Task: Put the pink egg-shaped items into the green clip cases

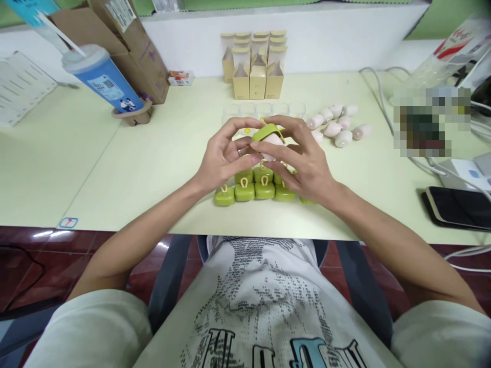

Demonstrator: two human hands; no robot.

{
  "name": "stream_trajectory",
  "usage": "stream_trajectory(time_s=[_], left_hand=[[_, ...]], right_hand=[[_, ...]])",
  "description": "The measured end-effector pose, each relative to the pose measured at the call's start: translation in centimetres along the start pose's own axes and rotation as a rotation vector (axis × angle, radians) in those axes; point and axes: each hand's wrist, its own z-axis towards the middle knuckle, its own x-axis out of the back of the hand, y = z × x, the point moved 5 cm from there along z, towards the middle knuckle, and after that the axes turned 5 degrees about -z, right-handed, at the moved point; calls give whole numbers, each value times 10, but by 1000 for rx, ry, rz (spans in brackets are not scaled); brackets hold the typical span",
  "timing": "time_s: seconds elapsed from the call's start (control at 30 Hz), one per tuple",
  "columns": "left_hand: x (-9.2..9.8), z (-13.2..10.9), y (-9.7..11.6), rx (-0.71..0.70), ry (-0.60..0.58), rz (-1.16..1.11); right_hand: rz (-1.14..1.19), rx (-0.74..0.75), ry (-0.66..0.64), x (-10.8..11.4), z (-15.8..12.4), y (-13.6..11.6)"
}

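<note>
Both hands meet above the middle of the table around a green lid and a pale pink rounded piece under it. My left hand is closed, its fingertips at the left side of the lid and the pink piece. From the right, my right hand grips the same two things between thumb and fingers. Just below the hands stand rows of small green cases with pale yellow loops on top, some hidden by the right hand. Behind the hands is a row of clear plastic cups, partly covered.
Several pale pink egg-shaped pieces lie at the right. Open-topped yellow boxes stand by the wall. A blue drink cup in a holder and a cardboard box are at the back left. A phone and cables lie right.
</note>
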Motion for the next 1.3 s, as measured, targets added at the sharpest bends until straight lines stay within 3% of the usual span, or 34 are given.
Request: stream_trajectory(time_s=[0.13, 0.27, 0.47, 0.83, 1.3], left_hand=[[-3, -1, 4, 35, -1, -35], [-6, -6, 13, -21, 34, 10], [-4, -12, 15, -51, 71, 115], [-4, -11, 25, -56, 107, 152], [1, -7, 20, 30, 6, 125]], right_hand=[[52, -145, -4, -4, -2, 10], [72, -237, 10, -4, -3, 13], [40, -221, -18, -5, -4, 11], [-68, -113, 52, -7, -13, -1], [-89, -136, -12, -4, -8, 3]])
